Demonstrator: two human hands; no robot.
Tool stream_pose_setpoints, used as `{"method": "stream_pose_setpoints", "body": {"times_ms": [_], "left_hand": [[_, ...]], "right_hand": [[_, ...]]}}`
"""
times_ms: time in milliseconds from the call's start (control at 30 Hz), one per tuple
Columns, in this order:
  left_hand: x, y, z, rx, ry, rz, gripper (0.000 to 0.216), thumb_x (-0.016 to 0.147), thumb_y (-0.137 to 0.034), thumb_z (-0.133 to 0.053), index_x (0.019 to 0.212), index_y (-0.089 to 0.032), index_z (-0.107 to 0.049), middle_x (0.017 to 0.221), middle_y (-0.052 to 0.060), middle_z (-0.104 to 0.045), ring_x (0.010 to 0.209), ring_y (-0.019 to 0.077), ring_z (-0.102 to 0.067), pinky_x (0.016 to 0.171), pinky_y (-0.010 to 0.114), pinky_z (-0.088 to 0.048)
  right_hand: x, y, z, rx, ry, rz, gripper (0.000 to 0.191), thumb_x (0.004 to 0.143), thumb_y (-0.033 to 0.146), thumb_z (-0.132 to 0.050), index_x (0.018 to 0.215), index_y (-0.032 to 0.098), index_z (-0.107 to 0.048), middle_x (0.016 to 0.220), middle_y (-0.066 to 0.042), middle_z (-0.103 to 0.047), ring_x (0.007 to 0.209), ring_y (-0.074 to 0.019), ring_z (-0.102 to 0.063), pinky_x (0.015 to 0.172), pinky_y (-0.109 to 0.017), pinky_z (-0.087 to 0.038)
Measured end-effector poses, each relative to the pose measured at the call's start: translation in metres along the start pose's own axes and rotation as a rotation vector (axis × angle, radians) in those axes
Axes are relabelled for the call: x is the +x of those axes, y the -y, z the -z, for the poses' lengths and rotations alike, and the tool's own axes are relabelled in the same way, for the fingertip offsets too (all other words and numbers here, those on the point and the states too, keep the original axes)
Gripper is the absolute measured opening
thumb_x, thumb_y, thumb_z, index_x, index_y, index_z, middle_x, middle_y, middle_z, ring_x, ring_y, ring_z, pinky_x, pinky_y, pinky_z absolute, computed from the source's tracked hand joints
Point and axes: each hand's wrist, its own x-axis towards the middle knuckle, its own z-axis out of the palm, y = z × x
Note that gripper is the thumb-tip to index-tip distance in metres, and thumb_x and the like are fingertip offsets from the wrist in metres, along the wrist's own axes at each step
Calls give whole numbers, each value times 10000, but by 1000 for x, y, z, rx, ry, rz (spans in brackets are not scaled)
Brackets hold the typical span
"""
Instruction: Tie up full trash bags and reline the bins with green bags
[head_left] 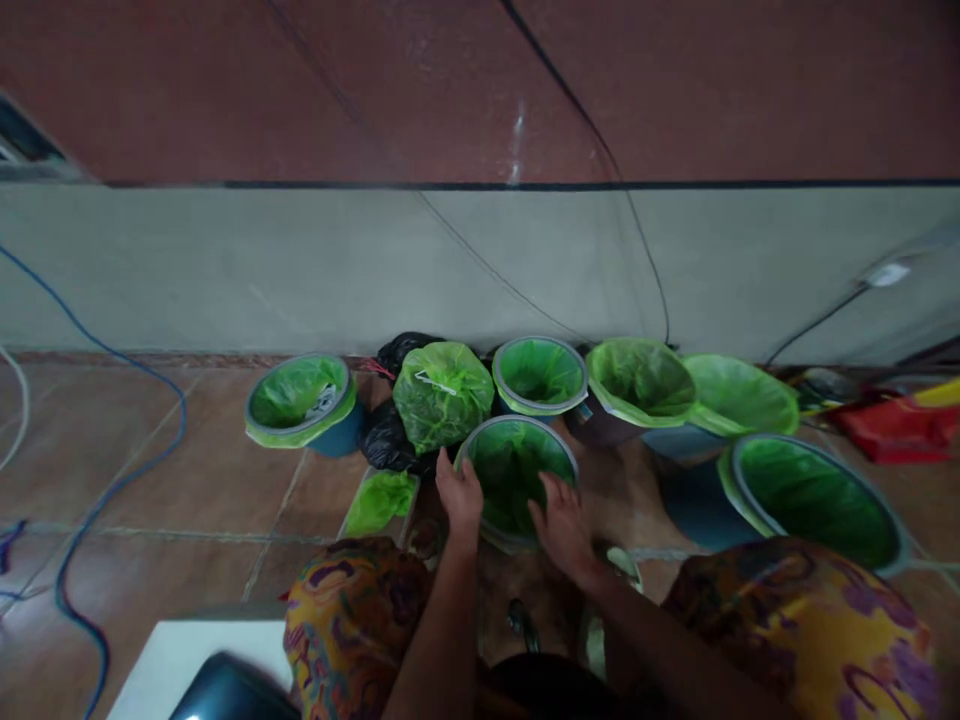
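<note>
A round bin [519, 424] lined with a green plastic bag [499, 470] stands upright on the floor between my knees. At its left rim is my left hand [460, 492], fingers stretched up and thumb apart; whether it touches the rim I cannot tell. My right hand [561, 520] is over the bin's right side with its fingers spread and nothing visible in them. Just behind the left hand sits a filled, tied green bag [442, 398]. A shallow tray [411, 505] holding folded green plastic [381, 500] lies left of my left hand.
Other green-lined bins stand along the wall: a blue one [334, 437] at left, a small one [540, 372] behind, several at right, including a tilted one [690, 505]. Black bags [386, 437] lie near the tied bag. A blue hose [127, 475] crosses the left floor; a red dustpan [896, 425] is far right.
</note>
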Motion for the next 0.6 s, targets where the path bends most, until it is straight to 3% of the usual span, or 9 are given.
{"method": "stream_pose_setpoints", "body": {"times_ms": [67,133,267,400,600], "left_hand": [[-4,-4,-6,87,64,-88,546,889,-191,-467,1405,-14,-443,1433,242,-492,1373,296,-433,1150,399,-325],[-8,-2,-11,150,106,-88,545,875,-122,-432,1406,-1,-439,1423,256,-495,1360,309,-448,1138,417,-349],[-13,15,-21,208,99,-100,595,823,-54,-439,1416,-102,-462,1441,204,-495,1326,308,-488,1085,425,-424],[-14,30,-28,228,64,-183,666,781,-12,-429,1439,-115,-432,1444,193,-490,1325,287,-492,1101,400,-412],[-19,35,-30,255,27,-197,715,752,29,-392,1451,-119,-410,1439,184,-490,1322,258,-498,1091,357,-421]], "right_hand": [[18,-17,4,-4,-135,-201,534,944,306,-380,1420,65,-383,1382,-218,-491,1303,-309,-422,1055,-444,-353],[37,-33,2,0,-164,-269,556,934,275,-375,1434,34,-351,1379,-239,-484,1312,-319,-411,1050,-446,-360],[59,-51,-15,-22,-70,-223,610,889,183,-364,1473,19,-297,1421,-245,-449,1295,-320,-429,1035,-441,-388],[58,-57,-31,-60,1,-186,745,824,117,-373,1533,24,-161,1480,-252,-377,1238,-333,-482,975,-441,-442],[60,-58,-27,-61,84,-187,825,768,83,-410,1540,10,-130,1515,-277,-313,1152,-327,-549,928,-409,-473]]}}
